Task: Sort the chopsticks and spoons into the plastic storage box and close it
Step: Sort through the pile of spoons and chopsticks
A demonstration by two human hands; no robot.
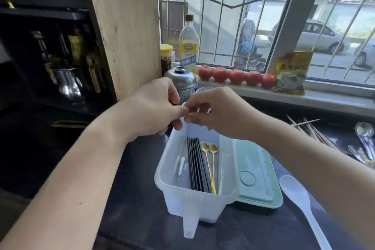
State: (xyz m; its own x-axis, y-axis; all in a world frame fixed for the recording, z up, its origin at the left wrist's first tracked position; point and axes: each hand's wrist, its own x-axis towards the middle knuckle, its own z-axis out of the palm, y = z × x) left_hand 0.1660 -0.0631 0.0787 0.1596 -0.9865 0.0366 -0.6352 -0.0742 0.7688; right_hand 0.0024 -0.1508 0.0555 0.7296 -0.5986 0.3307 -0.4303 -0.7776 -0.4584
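Note:
A translucent white plastic storage box (194, 203) stands open on the dark counter. Inside lie a bundle of black chopsticks (197, 164), two gold spoons (211, 160) and a thin white utensil (181, 165). Its pale green lid (257, 178) lies flat against the box's right side. My left hand (154, 107) and my right hand (221, 111) meet at the box's far end, fingertips pinched on the far rim. What exactly is between the fingers is partly hidden. A white plastic spoon (298, 195) lies right of the lid. Metal spoons (365, 134) and wooden chopsticks (313, 130) lie at the far right.
A steel canister (181, 81) stands just behind my hands, with a bottle (188, 46) and a yellow-lidded jar (167, 59) beyond it. A wooden cutting board (125, 30) leans at the left. Tomatoes (236, 76) and a yellow packet (292, 73) sit on the window sill.

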